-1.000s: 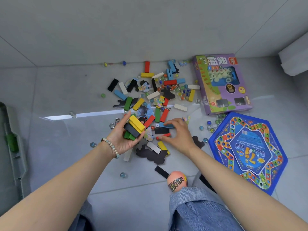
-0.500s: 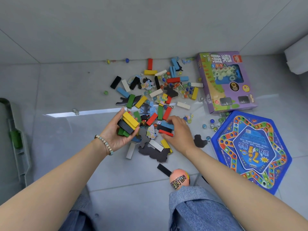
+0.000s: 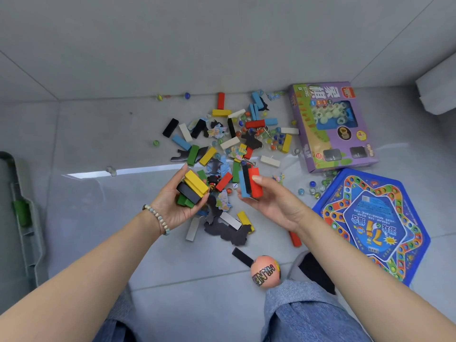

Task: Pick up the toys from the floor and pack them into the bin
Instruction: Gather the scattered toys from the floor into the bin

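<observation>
Well, the tidying looks barely begun. The left hand (image 3: 176, 204) has its grip curled round a stack of blocks (image 3: 195, 187), yellow on top, black beneath, green at the bottom. It holds them palm-up above the floor (image 3: 98, 144), some way left of the purple game box (image 3: 330, 144) and nearer the person. The right hand (image 3: 274, 203), between that stack and the box, pinches three more blocks (image 3: 251, 184), blue, black and red, side by side between thumb and fingers, so its grip is closed as well. Neither handful touches the floor.

Nothing I can see has reached the bin. What I take for the bin (image 3: 28, 218) is only a grey-green rim far left of the box, at the edge of view. Its inside is hidden, so I can't tell what it holds.

Plenty is left. Just left of the box lies the main scatter of loose blocks (image 3: 219, 112) mixed with marbles (image 3: 274, 140), and nearer the person lie dark puzzle pieces (image 3: 232, 234). More marbles sit by the box's near corner. The blue hexagonal game board (image 3: 370, 223) lies flat just beside the box, on the person's side of it. A pink ball (image 3: 265, 271) rests by the person's knee (image 3: 296, 304), well apart from the box. The box itself is on the floor too.

My guess is that these two handfuls go to the bin next, with many such trips to follow.
</observation>
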A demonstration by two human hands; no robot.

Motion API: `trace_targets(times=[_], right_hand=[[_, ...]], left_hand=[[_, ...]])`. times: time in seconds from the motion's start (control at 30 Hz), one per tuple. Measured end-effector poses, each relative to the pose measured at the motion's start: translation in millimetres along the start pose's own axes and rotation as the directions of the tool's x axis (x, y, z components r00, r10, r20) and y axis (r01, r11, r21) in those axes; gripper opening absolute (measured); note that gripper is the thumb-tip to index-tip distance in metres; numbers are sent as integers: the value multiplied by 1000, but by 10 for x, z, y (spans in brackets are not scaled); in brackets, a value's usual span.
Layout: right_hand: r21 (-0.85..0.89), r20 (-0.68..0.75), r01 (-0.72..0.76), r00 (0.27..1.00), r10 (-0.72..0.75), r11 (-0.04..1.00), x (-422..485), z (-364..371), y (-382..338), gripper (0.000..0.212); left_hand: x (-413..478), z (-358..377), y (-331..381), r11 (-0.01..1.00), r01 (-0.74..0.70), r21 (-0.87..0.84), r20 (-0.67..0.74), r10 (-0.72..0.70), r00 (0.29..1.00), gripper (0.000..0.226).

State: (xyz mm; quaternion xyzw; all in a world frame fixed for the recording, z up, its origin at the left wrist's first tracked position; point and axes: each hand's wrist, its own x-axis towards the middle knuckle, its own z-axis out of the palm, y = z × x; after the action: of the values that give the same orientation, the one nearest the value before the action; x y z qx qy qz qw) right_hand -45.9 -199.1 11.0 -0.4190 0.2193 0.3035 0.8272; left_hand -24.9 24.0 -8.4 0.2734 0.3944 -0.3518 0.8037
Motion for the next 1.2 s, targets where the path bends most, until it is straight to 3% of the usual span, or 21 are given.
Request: trace_targets(times=[0.07, 0.17, 0.3, 0.4, 0.5, 0.6, 0.73, 0.83, 0.9, 1.0, 1.2], right_hand=[[54, 196, -44, 980, 33, 998, -43, 115, -170, 61], [-49, 258, -1, 966, 14, 999, -20, 317, -357, 46], [-164, 67, 41, 997, -31, 986, -95, 503, -536, 17], [-334, -71, 21, 996, -47, 942, -328, 522, -703, 15], [-549, -129, -66, 992, -6, 833, -615, 506, -882, 17], [-608, -176, -99, 984, -12, 788, -867, 538, -952, 21], [-580, -232, 19, 954, -187, 815, -1109, 590, -840, 27], [-502, -423, 9, 870, -255, 865, -1203, 438, -459, 31], [-386, -581, -57, 791, -194, 921, -1248, 212, -27, 28], [-236, -682, -138, 729, -63, 962, -1328, -68, 603, 24], [-62, -656, -236, 742, 138, 970, -1409, -232, 1072, 32]], left_hand=[[0, 17, -8, 1000, 6, 8, -1, -6, 1000, 45], [-18, 55, -6, 998, 25, 50, -7, -24, 1000, 39], [-189, 248, 54, 990, 23, 140, 37, -28, 999, 40], [-485, 463, 150, 969, -40, 242, 49, 29, 998, 32], [-828, 691, 243, 942, -94, 324, 81, 71, 994, 31], [-1121, 850, 193, 901, -142, 410, 102, 109, 989, 33], [-1328, 903, -75, 879, -156, 450, 106, 121, 987, 23], [-1266, 759, -446, 877, -118, 465, -4, 135, 991, 24], [-1134, 544, -774, 862, -59, 503, -79, 114, 990, 23], [-922, 172, -1219, 853, 34, 521, -184, 73, 980, 23], [-648, -110, -1616, 851, 92, 517, -224, 31, 974, 17]])
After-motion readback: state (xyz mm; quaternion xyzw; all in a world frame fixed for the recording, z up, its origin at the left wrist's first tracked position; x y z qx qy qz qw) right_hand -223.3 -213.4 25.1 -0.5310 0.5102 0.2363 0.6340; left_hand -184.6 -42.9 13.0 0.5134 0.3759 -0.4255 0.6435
